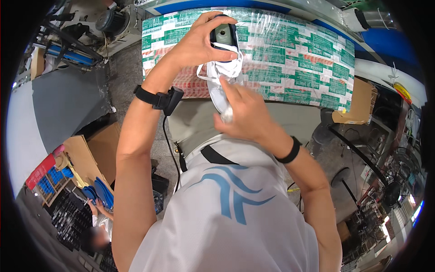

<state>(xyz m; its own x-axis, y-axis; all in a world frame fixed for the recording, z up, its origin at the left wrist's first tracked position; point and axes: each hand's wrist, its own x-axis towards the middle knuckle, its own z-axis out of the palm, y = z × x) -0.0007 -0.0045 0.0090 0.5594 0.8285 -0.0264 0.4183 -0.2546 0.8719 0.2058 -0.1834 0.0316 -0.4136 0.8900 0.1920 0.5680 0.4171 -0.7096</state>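
A white lace-up shoe (217, 96) is held over the near edge of the wrapped table, its toe toward me. Inside its dark collar sits a greenish block with a round hole, which looks like a shoe last (223, 32). My left hand (199, 43) is closed round the heel end, thumb on the near side of the opening, fingers over the far side. White laces (226, 68) hang loose in loops over the tongue. Beside the toe is my right hand (247, 111), slightly blurred, its index finger against the shoe's side. Between its thumb and curled fingers shows a small whitish thing (226, 115), too blurred to name.
Green-and-white printed tape and clear film cover the table (294, 59). A cardboard box (355, 102) stands at its right end, and a grey panel (68, 102) lies to the left. Fans (392, 192) and cables are at right. Another person (97, 226) works at lower left.
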